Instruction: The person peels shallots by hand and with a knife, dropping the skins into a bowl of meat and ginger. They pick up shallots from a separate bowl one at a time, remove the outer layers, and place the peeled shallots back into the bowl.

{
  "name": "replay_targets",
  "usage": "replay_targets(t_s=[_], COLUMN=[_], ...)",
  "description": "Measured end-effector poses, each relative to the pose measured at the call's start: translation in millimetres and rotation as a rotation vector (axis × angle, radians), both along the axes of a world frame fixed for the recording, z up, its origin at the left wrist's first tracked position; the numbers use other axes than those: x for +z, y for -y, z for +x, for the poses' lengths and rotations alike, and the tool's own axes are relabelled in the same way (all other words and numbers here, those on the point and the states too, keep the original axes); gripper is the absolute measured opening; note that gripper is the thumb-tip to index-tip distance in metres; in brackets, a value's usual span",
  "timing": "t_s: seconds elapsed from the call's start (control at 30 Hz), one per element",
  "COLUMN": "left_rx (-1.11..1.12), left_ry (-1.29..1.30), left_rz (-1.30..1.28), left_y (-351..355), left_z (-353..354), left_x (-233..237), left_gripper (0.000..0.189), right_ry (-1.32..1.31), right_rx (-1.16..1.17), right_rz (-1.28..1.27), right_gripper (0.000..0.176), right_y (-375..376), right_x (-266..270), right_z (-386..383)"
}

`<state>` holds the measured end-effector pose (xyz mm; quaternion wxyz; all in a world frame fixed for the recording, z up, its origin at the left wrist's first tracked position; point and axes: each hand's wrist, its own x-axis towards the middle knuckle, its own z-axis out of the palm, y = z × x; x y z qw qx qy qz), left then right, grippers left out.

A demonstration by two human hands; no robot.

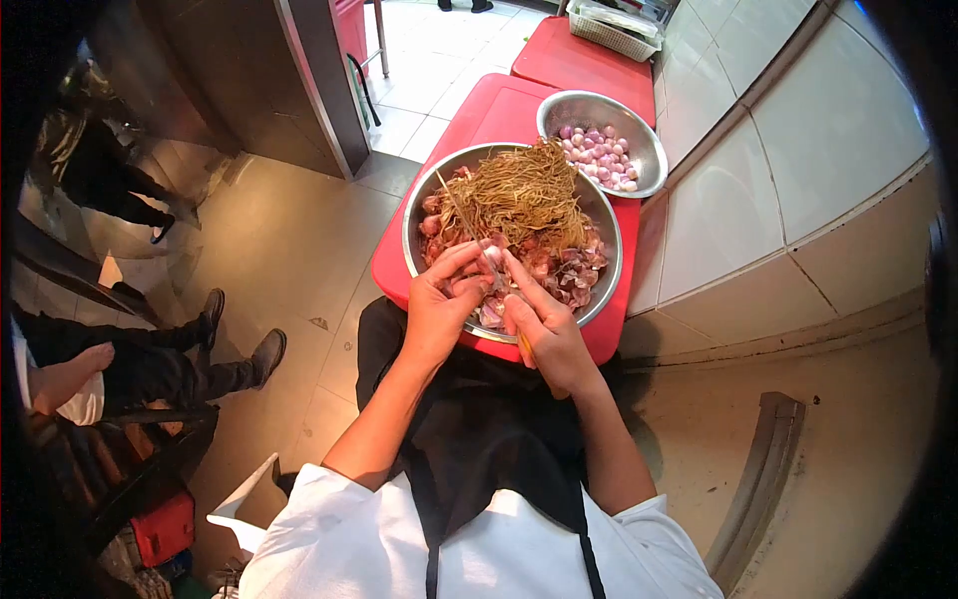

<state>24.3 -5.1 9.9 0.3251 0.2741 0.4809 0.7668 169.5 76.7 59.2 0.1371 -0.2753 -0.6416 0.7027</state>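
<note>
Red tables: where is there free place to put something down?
Bare red shows on the near table beyond the large bowl, left of the small bowl, and on the farther table before the basket. Crowded where both bowls meet.

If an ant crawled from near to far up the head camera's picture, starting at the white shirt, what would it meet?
White shirt → big bowl → small bowl → basket.
</note>
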Motion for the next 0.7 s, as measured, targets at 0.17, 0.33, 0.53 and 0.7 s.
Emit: replay_targets(t_s=[0.17,0.33,0.53,0.7], left_rx=[-0.045,-0.025,-0.089,0.082], left_ry=[0.201,0.067,0.005,-0.504], left_rz=[-0.02,-0.136,-0.071,-0.238], left_y=[-1.8,-6.5,-7.2,2.3], left_z=[-4.6,-4.1,-7.1,-8.7], left_x=[1.5,-5.1,-22.9,3.6], left_gripper=[0.035,0.034,0.038,0.033], right_ry=[0.024,-0.024,-0.097,-0.152], right_rx=[0.001,-0.017,0.024,-0.007], right_rz=[0.032,-0.118,-0.096,-0.106], right_gripper=[0.053,0.056,0.049,0.049], right_y=[-3.2,-3.9,-1.5,-0.9], right_x=[-6.2,-1.1,-8.1,-9.4], right_z=[0.3,3.9,-2.2,-5.3])
